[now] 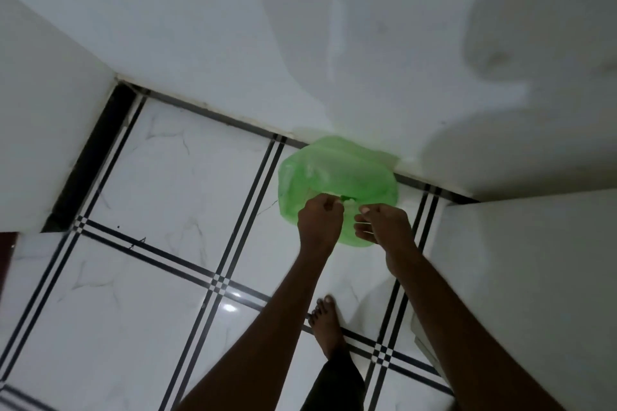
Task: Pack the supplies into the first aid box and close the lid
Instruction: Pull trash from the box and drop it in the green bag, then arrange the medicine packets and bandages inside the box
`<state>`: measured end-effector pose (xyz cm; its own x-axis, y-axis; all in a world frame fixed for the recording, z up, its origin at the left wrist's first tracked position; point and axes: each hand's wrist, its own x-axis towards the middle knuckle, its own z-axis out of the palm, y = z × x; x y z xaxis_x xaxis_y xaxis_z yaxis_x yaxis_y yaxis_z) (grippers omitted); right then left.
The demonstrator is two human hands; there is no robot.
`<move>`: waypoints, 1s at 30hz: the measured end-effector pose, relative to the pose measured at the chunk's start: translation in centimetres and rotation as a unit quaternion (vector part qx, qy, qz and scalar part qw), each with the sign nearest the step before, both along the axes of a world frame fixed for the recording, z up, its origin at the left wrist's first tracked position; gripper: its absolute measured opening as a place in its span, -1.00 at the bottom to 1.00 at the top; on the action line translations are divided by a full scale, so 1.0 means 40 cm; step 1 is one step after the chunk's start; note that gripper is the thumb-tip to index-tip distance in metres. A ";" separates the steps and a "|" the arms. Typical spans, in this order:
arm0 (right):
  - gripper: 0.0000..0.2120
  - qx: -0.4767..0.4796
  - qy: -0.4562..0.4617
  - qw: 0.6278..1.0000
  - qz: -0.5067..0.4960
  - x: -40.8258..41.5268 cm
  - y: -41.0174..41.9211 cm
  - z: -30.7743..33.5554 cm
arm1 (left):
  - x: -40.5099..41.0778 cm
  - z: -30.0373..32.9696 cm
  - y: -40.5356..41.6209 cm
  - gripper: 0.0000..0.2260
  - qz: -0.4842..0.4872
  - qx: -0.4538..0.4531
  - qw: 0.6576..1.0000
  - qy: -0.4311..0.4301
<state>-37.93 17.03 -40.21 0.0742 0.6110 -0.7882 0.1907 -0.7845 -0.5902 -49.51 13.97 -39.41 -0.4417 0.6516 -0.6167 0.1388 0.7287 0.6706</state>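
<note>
A translucent green plastic bag (337, 173) rests on the tiled floor against the base of the white wall. Both my hands reach down to its near side. My left hand (320, 222) is closed on the bag's plastic at its top. My right hand (384, 225) pinches the plastic just to the right, fingers curled. A small pale gap shows between the two hands where the bag's mouth is gathered. What the bag holds is hidden. No first aid box is in view.
White marble-look floor tiles (167, 177) with black striped borders spread below. White walls rise at the left (43, 110), back and right (534, 277). My bare foot (327, 324) stands just behind the bag. A pale box corner (425, 340) peeks out at the right.
</note>
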 end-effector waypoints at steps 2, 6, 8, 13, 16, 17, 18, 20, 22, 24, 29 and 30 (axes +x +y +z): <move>-0.90 0.034 -0.012 0.999 0.008 0.035 -0.017 0.081 | 0.042 0.084 -0.013 -0.80 -0.004 0.027 0.999 0.017; -0.87 0.101 -0.034 0.994 0.007 0.158 -0.047 0.280 | 0.153 0.264 -0.042 -0.79 -0.002 0.087 0.996 0.015; -0.88 0.135 -0.025 0.991 0.003 0.237 -0.052 0.388 | 0.220 0.360 -0.054 -0.80 0.010 0.125 0.992 -0.018; -0.89 0.236 -0.001 0.972 -0.003 0.448 -0.056 0.653 | 0.412 0.590 -0.083 -0.84 0.044 0.197 0.974 -0.101; -0.88 0.277 0.009 0.961 0.015 0.590 -0.082 0.782 | 0.554 0.717 -0.108 -0.82 0.058 0.239 0.961 -0.128; -0.87 0.287 0.008 0.958 0.021 0.642 -0.095 0.814 | 0.607 0.751 -0.118 -0.82 0.058 0.250 0.957 -0.134; -0.87 0.297 0.006 0.955 0.027 0.687 -0.107 0.836 | 0.653 0.776 -0.128 -0.82 0.052 0.260 0.954 -0.140; -0.88 0.318 -0.009 0.948 0.029 0.793 -0.135 0.874 | 0.759 0.814 -0.146 -0.82 0.030 0.273 0.951 -0.142; -0.88 0.326 -0.020 0.945 0.021 0.888 -0.157 0.889 | 0.857 0.827 -0.159 -0.82 0.013 0.276 0.950 -0.146; -0.87 0.315 -0.029 0.949 0.001 0.964 -0.172 0.887 | 0.933 0.821 -0.167 -0.82 -0.002 0.268 0.950 -0.161; -0.88 0.292 -0.102 0.951 -0.014 1.151 -0.223 0.836 | 1.091 0.766 -0.199 -0.83 -0.066 0.222 0.958 -0.169; -0.86 0.284 -0.121 0.951 -0.010 1.183 -0.235 0.825 | 1.114 0.752 -0.208 -0.83 -0.089 0.216 0.960 -0.155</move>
<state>9.37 7.62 -7.21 0.2266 0.9299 -0.2897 0.3629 -0.3566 -0.8609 -4.94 5.64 -9.32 -0.1382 0.9242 -0.3560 -0.0201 0.3567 0.9340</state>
